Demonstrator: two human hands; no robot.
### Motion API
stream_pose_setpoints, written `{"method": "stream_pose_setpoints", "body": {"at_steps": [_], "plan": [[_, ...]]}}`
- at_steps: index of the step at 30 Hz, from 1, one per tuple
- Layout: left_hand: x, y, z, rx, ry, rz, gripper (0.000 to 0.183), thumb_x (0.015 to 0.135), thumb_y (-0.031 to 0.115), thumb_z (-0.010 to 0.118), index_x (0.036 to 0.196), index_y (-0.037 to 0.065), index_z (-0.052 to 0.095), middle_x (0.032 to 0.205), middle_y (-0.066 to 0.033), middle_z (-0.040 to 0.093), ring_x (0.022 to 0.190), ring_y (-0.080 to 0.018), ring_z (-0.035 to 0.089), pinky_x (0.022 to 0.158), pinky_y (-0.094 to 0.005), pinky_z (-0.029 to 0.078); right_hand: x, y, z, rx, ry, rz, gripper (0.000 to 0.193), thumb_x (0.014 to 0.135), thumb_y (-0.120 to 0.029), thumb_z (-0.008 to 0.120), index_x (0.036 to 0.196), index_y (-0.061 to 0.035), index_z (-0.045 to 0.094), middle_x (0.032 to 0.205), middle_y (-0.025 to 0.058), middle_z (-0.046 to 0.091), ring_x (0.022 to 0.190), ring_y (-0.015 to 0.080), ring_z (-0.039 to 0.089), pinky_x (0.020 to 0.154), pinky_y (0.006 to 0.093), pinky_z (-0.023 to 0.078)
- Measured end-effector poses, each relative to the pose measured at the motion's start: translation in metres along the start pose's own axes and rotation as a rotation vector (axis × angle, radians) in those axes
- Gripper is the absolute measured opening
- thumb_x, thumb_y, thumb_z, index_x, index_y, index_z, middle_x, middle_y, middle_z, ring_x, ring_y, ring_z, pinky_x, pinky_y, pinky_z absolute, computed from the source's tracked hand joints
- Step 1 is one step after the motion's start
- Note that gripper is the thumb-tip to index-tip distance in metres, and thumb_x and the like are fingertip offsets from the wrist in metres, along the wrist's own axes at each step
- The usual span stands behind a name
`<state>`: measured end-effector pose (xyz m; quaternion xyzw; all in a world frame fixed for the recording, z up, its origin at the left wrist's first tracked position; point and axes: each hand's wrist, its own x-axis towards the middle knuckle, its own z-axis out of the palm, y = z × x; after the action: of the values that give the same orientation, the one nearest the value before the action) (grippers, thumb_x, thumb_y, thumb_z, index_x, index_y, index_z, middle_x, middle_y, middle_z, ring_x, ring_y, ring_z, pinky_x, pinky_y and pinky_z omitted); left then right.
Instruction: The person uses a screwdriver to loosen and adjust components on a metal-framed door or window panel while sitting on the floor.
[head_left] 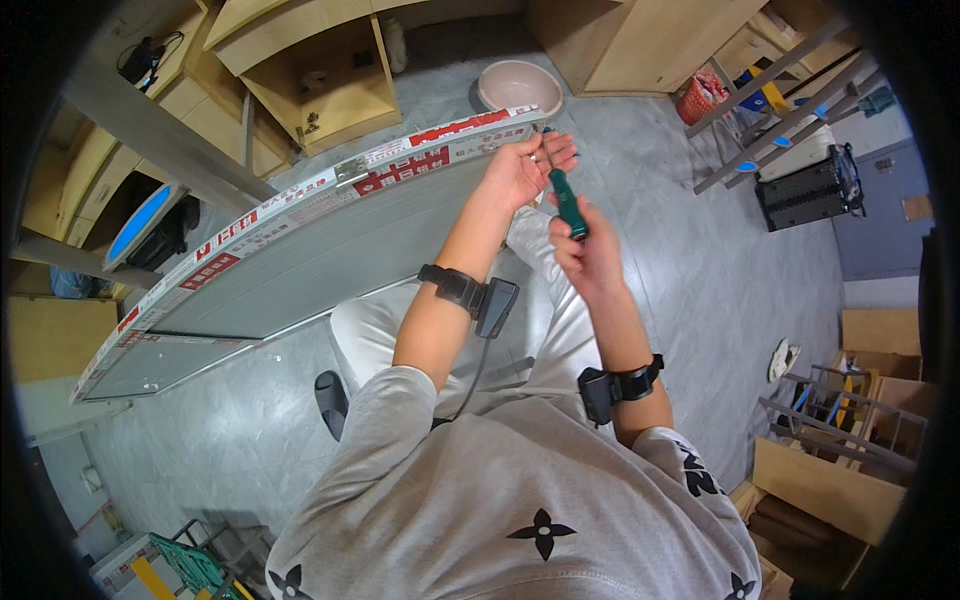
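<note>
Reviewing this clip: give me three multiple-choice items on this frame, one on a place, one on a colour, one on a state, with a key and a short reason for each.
1. Where is the pink basin?
A. On the floor beyond the frame's far end
B. On the person's lap
C. Inside the wooden cabinet

2. What colour is the screwdriver handle?
A. Yellow
B. Green
C. Red

3. What is the right hand doing?
A. Resting open on the floor
B. Gripping the screwdriver handle
C. Holding the basin

Key:
1 A: it sits on the grey floor just past the end of the frame.
2 B: the handle shows green above the fist.
3 B: the fingers are closed round the handle, while the left hand is at the tip by the frame's end.
</note>
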<state>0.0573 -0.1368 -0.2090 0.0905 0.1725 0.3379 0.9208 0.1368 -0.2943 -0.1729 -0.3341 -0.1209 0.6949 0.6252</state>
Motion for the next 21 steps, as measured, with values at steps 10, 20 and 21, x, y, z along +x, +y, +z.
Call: {"method": "stream_pose_setpoints", "body": {"at_steps": [10, 20, 21], "plan": [[0.009, -0.012, -0.005, 0.055, 0.111, 0.067, 0.016, 0.092, 0.001, 0.04, 0.105, -0.002, 0.048, 0.105, -0.0179, 0.059, 0.101, -0.0338, 0.059, 0.093, -0.0494, 0.049, 0.008, 0.007, 0.033, -2.163, 0.594, -0.656, 0.035, 0.084, -0.016, 0.052, 0.116, -0.0012, 0.054, 0.09, 0.0214, 0.062, 0.068, 0.0351, 0.063, 0.058, 0.0442, 0.05], [0.011, -0.009, -0.016, 0.115, 0.027, 0.083, 0.013, 0.092, 0.008, 0.051, 0.099, -0.003, 0.053, 0.099, -0.0158, 0.061, 0.089, -0.0285, 0.063, 0.078, -0.0411, 0.055, 0.029, -0.006, 0.02, -1.043, 0.418, -0.127, 0.024, 0.093, -0.024, 0.051, 0.1, -0.0014, 0.054, 0.068, 0.0052, 0.057, 0.043, 0.0126, 0.051, 0.036, 0.0273, 0.037], [0.011, -0.011, -0.012, 0.137, 0.064, 0.088, 0.015, 0.092, 0.01, 0.052, 0.101, -0.002, 0.056, 0.094, -0.011, 0.063, 0.084, -0.0218, 0.062, 0.073, -0.0356, 0.053, 0.029, -0.005, 0.022, -1.042, 0.409, -0.129, 0.026, 0.092, -0.024, 0.051, 0.103, -0.001, 0.054, 0.069, 0.0054, 0.057, 0.044, 0.0125, 0.051, 0.036, 0.0272, 0.037]]}}
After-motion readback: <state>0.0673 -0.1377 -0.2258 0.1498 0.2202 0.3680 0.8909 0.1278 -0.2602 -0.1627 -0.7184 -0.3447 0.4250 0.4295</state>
